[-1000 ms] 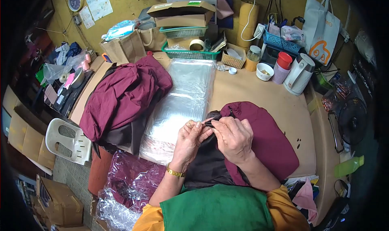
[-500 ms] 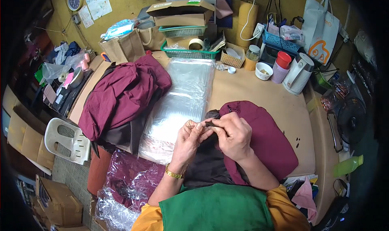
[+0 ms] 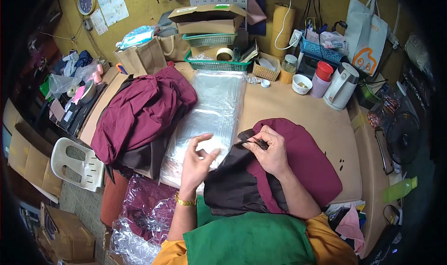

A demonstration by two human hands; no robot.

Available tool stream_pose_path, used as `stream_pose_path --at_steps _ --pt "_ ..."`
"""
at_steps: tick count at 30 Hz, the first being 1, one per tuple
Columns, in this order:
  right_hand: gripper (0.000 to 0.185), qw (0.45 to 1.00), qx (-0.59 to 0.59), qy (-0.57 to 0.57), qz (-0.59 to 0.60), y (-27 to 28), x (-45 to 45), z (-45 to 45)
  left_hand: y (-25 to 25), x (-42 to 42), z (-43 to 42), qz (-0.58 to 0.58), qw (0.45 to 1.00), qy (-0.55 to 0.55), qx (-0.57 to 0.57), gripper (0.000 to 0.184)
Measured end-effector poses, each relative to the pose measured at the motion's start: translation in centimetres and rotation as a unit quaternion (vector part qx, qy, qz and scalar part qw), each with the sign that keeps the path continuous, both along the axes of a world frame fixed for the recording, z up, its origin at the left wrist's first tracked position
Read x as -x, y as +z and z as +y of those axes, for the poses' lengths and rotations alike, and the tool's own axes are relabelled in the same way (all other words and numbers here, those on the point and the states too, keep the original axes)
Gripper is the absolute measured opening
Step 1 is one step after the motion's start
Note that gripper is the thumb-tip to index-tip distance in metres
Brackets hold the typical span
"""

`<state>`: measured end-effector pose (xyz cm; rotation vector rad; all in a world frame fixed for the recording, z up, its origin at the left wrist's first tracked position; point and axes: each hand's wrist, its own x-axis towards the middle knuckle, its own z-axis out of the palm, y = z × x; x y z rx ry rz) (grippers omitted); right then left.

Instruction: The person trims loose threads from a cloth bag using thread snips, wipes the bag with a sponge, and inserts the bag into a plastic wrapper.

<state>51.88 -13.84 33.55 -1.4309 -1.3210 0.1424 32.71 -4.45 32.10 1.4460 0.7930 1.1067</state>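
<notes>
Left hand (image 3: pixel 198 165) moved away leftward, fingers apart, left of the maroon-and-black garment (image 3: pixel 305 167); right hand (image 3: pixel 270 153) had fingers clamped on its black fabric, maroon part beyond

Moderate indoor light, source out of frame: clear plastic stack (image 3: pixel 218 97) blows out on its near half, wrapped maroon bundle (image 3: pixel 156 202) below-left of it sparkles with glare, table edge (image 3: pixel 370 167) to its right bows fisheye-style, 4 corners vignetted black.

There are two hands (image 3: pixel 194 166) (image 3: pixel 272 154), three maroon bundles (image 3: pixel 144 102) (image 3: pixel 309 160) (image 3: pixel 151 209), one kettle (image 3: pixel 341 88), one clock (image 3: pixel 86 3), one chair (image 3: pixel 70 161)
</notes>
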Motion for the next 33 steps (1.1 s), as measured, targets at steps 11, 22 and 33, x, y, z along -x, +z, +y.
stream_pose_path --at_steps 11,22,33 --pt "0.015 0.998 0.001 0.0 -0.056 0.1 1.2 -0.5 -0.7 -2.6 -0.5 -0.005 0.981 -0.148 0.126 0.021" --pt "0.014 1.0 0.0 0.012 -0.016 -0.8 0.9 -0.3 -0.5 -3.1 -1.8 -0.257 0.917 -0.195 0.234 0.009" --pt "0.015 0.993 0.047 0.097 0.049 0.5 0.2 -0.5 -1.9 -3.3 -2.6 -0.071 0.976 -0.178 0.107 0.013"
